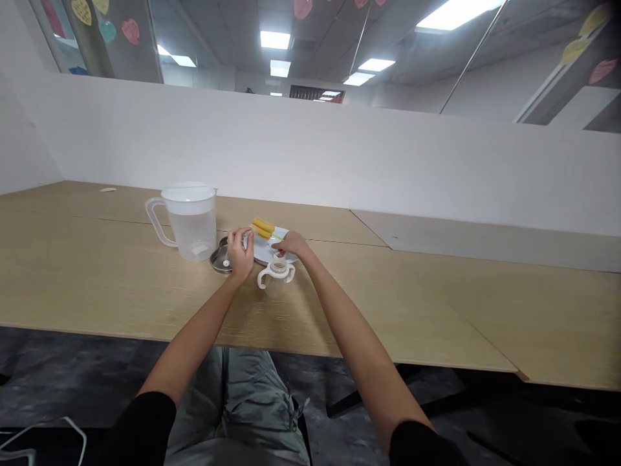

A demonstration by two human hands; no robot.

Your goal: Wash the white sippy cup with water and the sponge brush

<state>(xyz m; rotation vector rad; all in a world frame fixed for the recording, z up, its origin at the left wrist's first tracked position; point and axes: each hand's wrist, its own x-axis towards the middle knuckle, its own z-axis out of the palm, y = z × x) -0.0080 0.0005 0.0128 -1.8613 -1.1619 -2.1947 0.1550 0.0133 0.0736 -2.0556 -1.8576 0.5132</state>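
Observation:
My left hand (239, 254) has its fingers curled at the left rim of a white plate (259, 254); a small pale thing shows at its fingertips, too unclear to name. Reaching over the plate's right side, my right hand (293, 244) is closed at the fingertips around something mostly hidden. Two yellow sponge-like heads (263, 227) lie on the plate, with a thin greenish stick beside them. Just in front of the plate stands a clear baby bottle (275, 285), upright and uncapped, with two white handles. A round metal dish (217, 262) holding a small white part sits left of my left hand.
A large translucent pitcher (191, 226), partly filled with clear liquid, stands left of the metal dish, its handle to the left. A low white wall (291, 155) runs behind the wooden table (121, 278). The table's front edge is close to my lap.

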